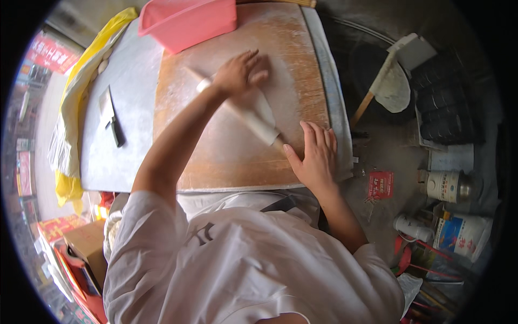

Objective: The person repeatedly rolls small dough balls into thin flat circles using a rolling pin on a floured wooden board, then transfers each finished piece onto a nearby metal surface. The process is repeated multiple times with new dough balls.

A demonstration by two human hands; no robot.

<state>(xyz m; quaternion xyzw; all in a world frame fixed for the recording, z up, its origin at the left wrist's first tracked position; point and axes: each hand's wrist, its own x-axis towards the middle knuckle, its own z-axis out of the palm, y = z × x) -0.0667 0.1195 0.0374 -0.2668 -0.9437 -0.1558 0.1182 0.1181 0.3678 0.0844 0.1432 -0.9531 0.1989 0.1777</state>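
Observation:
A wooden rolling pin [279, 142] lies diagonally on a floured wooden board [186, 162], with pale dough [259, 126] wrapped around much of its length. Part of the dough sheet appears to spread beyond the pin, under flour and blur. My left hand [238, 75] is over the far side of the pin, blurred, its thumb apart from the fingers and nothing visible in it. At the pin's near right end, my right hand [315, 156] rests by the board's right edge with fingers spread. Its thumb is at the pin's tip; whether it touches is hard to tell.
A pink plastic bin [190, 24] stands on the board's far left. Left of the board, a cleaver [109, 115] lies on the pale table covering [133, 85], near yellow and white sheeting [66, 133]. To the right are a wooden-handled ladle [376, 87] and several containers [443, 186].

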